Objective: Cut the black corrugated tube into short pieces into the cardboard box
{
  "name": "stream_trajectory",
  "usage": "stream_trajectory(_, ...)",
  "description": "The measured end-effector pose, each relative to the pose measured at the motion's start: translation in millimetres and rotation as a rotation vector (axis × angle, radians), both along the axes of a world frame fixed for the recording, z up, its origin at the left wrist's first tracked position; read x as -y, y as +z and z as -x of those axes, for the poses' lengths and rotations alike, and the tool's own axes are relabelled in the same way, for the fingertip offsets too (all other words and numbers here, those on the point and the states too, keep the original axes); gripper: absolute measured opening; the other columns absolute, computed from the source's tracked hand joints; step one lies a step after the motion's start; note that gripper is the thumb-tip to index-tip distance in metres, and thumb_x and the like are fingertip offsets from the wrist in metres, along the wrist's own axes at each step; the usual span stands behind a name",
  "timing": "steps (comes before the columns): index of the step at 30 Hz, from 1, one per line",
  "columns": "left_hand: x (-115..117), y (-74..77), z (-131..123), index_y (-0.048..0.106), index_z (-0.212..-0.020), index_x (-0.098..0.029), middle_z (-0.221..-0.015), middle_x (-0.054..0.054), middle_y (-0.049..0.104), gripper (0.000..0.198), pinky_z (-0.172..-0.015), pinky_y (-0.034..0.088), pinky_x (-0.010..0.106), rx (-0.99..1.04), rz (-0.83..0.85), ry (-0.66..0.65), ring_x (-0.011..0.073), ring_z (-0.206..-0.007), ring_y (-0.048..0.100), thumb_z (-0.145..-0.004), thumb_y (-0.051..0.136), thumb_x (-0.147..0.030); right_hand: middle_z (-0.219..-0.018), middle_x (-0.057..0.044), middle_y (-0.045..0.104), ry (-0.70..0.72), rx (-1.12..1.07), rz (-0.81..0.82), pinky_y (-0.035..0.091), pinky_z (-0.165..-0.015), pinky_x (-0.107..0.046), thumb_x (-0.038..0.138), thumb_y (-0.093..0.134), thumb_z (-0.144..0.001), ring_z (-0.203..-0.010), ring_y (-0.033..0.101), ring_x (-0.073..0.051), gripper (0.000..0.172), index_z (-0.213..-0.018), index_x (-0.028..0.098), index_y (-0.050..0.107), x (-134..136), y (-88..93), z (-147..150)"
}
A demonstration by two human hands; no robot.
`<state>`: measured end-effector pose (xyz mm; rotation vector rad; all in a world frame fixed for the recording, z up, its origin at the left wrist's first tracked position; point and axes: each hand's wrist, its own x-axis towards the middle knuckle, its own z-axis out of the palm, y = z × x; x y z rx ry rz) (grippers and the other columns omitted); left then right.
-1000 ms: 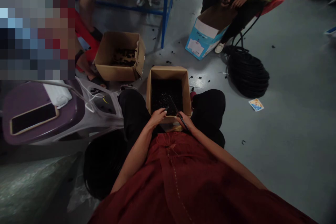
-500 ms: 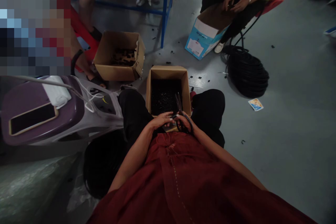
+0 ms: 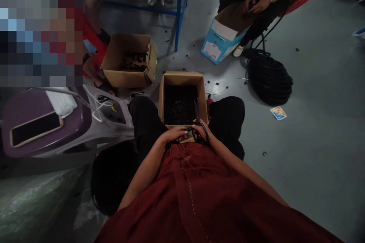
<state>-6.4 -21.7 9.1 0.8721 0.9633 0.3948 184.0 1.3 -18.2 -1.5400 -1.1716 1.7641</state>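
Black-handled scissors (image 3: 200,134) sat in the right hand (image 3: 203,130), and look at that line: the blades (image 3: 196,109) ran straight out ahead of the hand, long axis pointing away from the person, tips over the near part of a cardboard box (image 3: 182,78). The right hand was closed firmly round the handles, fingers curled through the loops; how far apart the blades stood was too fine to tell. The right hand was the nearer one, right on the tool. The left hand (image 3: 177,133) lay just to its left, fingers curled inward and reaching toward the scissors. A thin dark strand (image 3: 189,129) showed between the two hands, but whether the left hand had hold of it could not be told. Directly ahead of both hands, the box held a dense heap of small black pieces (image 3: 179,106). Black-trousered knees (image 3: 228,121) flanked it. Off beyond the right hand lay a big coil of black cable (image 3: 269,79), and ahead and to the left of the left hand stood a second cardboard box (image 3: 125,51). Far ahead, a co-worker's hands (image 3: 256,5) worked above a blue-and-white carton (image 3: 219,43).
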Motion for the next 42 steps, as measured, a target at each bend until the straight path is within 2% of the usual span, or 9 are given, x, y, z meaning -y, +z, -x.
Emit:
stream_trajectory(4, -1.1, -1.9, 2.5, 0.063, -0.099, -0.013, -0.058, -0.006, 0.046, 0.039, -0.038, 0.022, 0.018, -0.061, 0.025, 0.078, 0.0038, -0.040, 0.035, -0.074, 0.064, -0.043, -0.066, 0.007, 0.051, 0.007, 0.011, -0.011, 0.048, -0.053, -0.027, 0.051, 0.062, -0.065, -0.051, 0.051, -0.010, 0.047, -0.099, 0.023, 0.042, 0.7, -0.7, -0.4)
stream_trajectory(8, -2.9, -1.4, 9.0, 0.055, -0.117, -0.013, -0.060, -0.007, 0.044, 0.054, -0.038, 0.021, 0.017, -0.060, 0.028, 0.299, 0.0026, -0.039, 0.034, -0.078, 0.059, -0.049, -0.072, 0.005, 0.055, 0.008, 0.024, -0.036, 0.048, -0.055, -0.027, 0.059, 0.056, -0.070, -0.055, 0.054, -0.011, 0.048, -0.099, 0.024, 0.042, 2.8, -2.3, -1.9)
stream_trajectory(11, -3.9, -1.9, 14.1, 0.052, -0.123, -0.013, -0.062, -0.007, 0.045, 0.061, -0.037, 0.021, 0.017, -0.001, 0.001, 0.421, 0.0026, -0.040, 0.035, -0.077, 0.061, -0.050, -0.075, 0.003, 0.057, 0.031, 0.034, -0.048, 0.048, -0.055, -0.026, 0.059, 0.057, -0.071, -0.057, 0.055, -0.012, 0.047, -0.099, 0.024, 0.044, 5.6, -4.6, -2.4)
stream_trajectory(14, -5.1, -2.0, 17.4, 0.051, -0.124, -0.012, -0.063, -0.007, 0.046, 0.064, -0.036, 0.022, 0.017, 0.011, -0.022, 0.492, 0.0028, -0.041, 0.037, -0.075, 0.063, -0.051, -0.077, 0.001, 0.059, 0.108, 0.067, -0.055, 0.047, -0.055, -0.026, 0.054, 0.059, -0.073, -0.059, 0.057, -0.013, 0.044, -0.101, 0.023, 0.047, 8.6, -8.8, -3.6)
stream_trajectory(17, -6.2, -0.1, 18.5, 0.051, -0.124, -0.012, -0.062, -0.007, 0.045, 0.066, -0.036, 0.022, 0.017, 0.024, -0.011, 0.530, 0.0027, -0.041, 0.037, -0.073, 0.065, -0.052, -0.081, 0.000, 0.060, 0.248, 0.163, -0.098, 0.049, -0.057, -0.027, 0.051, 0.058, -0.077, -0.065, 0.060, -0.014, 0.043, -0.108, 0.022, 0.050, 10.7, -14.0, -6.7)
stream_trajectory(20, -6.9, 2.7, 18.2, 0.052, -0.122, -0.011, -0.062, -0.007, 0.045, 0.066, -0.036, 0.021, 0.017, 0.033, -0.001, 0.551, 0.0024, -0.040, 0.037, -0.072, 0.067, -0.052, -0.084, -0.001, 0.062, 0.344, 0.225, -0.131, 0.049, -0.060, -0.027, 0.049, 0.057, -0.080, -0.069, 0.061, -0.015, 0.045, -0.115, 0.022, 0.050, 11.4, -18.2, -10.0)
stream_trajectory(24, -7.0, 4.9, 17.6, 0.053, -0.120, -0.011, -0.062, -0.007, 0.045, 0.062, -0.036, 0.021, 0.017, 0.045, -0.004, 0.549, 0.0024, -0.040, 0.038, -0.074, 0.066, -0.050, -0.088, -0.002, 0.064, 0.369, 0.235, -0.132, 0.049, -0.062, -0.028, 0.049, 0.056, -0.083, -0.070, 0.062, -0.016, 0.043, -0.116, 0.022, 0.051, 10.9, -18.7, -11.6)
stream_trajectory(31, -7.5, 4.5, 17.6, 0.052, -0.121, -0.011, -0.061, -0.007, 0.045, 0.062, -0.035, 0.022, 0.016, 0.053, 0.003, 0.567, 0.0024, -0.040, 0.037, -0.074, 0.065, -0.049, -0.087, -0.003, 0.064, 0.465, 0.246, -0.160, 0.048, -0.067, -0.030, 0.049, 0.055, -0.083, -0.077, 0.061, -0.018, 0.045, -0.116, 0.020, 0.052, 11.5, -6.3, -9.0)
stream_trajectory(42, -8.5, 11.1, 17.2, 0.053, -0.126, -0.008, -0.061, -0.006, 0.044, 0.058, -0.036, 0.021, 0.016, -0.020, -0.011, 0.472, 0.0024, -0.040, 0.036, -0.080, 0.061, -0.043, -0.095, -0.007, 0.063, 0.471, 0.189, -0.138, 0.049, -0.071, -0.034, 0.058, 0.054, -0.081, -0.081, 0.061, -0.020, 0.058, -0.121, 0.017, 0.049, 11.8, -5.4, -9.4)
